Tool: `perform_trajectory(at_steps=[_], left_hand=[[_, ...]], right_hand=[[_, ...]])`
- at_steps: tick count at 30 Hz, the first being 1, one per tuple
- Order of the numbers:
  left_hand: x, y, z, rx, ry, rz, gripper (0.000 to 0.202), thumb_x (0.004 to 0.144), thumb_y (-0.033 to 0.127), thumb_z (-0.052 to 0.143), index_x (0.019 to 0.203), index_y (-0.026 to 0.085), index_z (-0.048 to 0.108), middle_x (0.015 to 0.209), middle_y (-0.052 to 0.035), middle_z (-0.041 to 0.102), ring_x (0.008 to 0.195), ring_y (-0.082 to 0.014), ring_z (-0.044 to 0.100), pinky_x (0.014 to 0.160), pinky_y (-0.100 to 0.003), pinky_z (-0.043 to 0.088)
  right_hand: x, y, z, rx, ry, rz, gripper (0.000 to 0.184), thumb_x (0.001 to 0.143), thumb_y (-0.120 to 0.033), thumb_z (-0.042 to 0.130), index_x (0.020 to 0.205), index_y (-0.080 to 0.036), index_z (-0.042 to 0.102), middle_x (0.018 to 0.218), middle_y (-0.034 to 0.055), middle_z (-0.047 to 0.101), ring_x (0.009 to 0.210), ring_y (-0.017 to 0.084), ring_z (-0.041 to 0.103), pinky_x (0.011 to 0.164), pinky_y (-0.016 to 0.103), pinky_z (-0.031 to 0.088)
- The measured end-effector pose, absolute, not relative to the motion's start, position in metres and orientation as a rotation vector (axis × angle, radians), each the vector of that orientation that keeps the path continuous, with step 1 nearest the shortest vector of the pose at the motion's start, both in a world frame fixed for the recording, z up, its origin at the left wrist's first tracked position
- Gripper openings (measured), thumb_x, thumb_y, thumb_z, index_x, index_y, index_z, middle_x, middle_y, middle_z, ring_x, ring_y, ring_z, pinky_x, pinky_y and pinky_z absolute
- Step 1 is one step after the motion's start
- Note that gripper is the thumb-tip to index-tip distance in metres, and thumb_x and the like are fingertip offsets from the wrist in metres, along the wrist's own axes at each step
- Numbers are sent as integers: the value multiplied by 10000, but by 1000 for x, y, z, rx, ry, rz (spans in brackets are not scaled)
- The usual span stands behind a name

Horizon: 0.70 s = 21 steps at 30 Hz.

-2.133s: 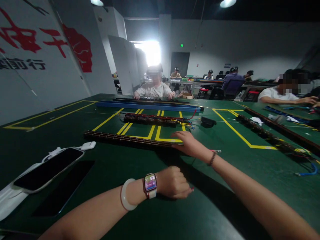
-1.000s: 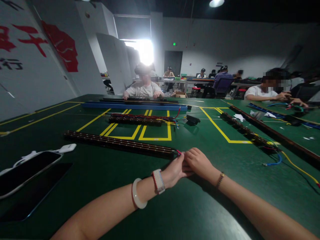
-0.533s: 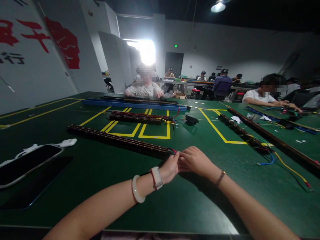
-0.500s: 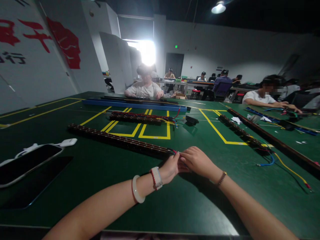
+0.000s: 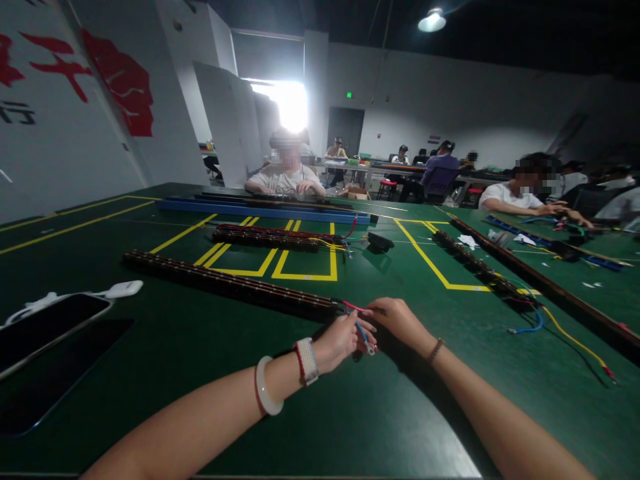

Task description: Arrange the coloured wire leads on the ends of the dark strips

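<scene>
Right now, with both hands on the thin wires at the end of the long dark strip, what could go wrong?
1. The left hand and right hand pinch the red wire and blue wire; a hard pull might loosen them from the long strip.
2. The strip lies loose on the table and could slide.

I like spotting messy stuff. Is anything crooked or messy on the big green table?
Nothing looks broken or spilled. The long dark strip lies slanted across the yellow floor-style lines, and its thin red and blue wires stick out loose at the end, pinched by the left hand and right hand.
</scene>
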<state>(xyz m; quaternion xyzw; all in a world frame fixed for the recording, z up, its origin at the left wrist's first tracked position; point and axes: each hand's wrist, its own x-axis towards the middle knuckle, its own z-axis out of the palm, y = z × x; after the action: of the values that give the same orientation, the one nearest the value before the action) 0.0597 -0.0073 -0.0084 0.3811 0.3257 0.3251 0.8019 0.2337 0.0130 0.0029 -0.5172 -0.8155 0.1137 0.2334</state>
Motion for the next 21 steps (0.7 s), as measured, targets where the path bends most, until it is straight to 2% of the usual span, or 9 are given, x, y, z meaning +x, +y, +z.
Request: perform_trajectory(at_steps=[6,11,16,18,21], left_hand=[[55,0,-4,803,712,599,472,950,345,236,748,82,572,586,-70,589,507,-132,560,597,-271,409],[54,3,-2,816,746,557,488,952,377,234,732,87,560,574,-56,577,482,-109,545,564,-238,385],[56,-2,-4,770,710,612,400,949,407,262,817,114,500,740,-116,641,665,-176,651,732,-331,463],[56,-5,-5,762,715,641,307,949,369,298,848,131,464,793,-118,646,736,-186,667,789,-360,467],[54,-7,-6,812,729,662,206,943,311,340,882,143,441,813,-96,638,750,-182,671,791,-369,479]], right_hand=[[240,42,-7,-1418,-2169,99,237,849,-389,573,805,-188,690,762,41,677,722,168,603,667,266,422],[241,58,-16,-1393,-2188,29,279,849,-431,565,796,-185,687,730,39,668,693,167,582,645,273,409],[242,47,-17,-1343,-2229,-64,282,857,-444,550,853,-196,685,767,46,667,724,175,565,680,289,392],[243,40,-15,-1337,-2228,-116,274,862,-441,544,896,-205,679,807,50,667,757,181,565,698,296,385],[245,31,-11,-1329,-2190,-177,257,875,-411,533,969,-208,659,880,57,664,820,191,568,737,310,389]])
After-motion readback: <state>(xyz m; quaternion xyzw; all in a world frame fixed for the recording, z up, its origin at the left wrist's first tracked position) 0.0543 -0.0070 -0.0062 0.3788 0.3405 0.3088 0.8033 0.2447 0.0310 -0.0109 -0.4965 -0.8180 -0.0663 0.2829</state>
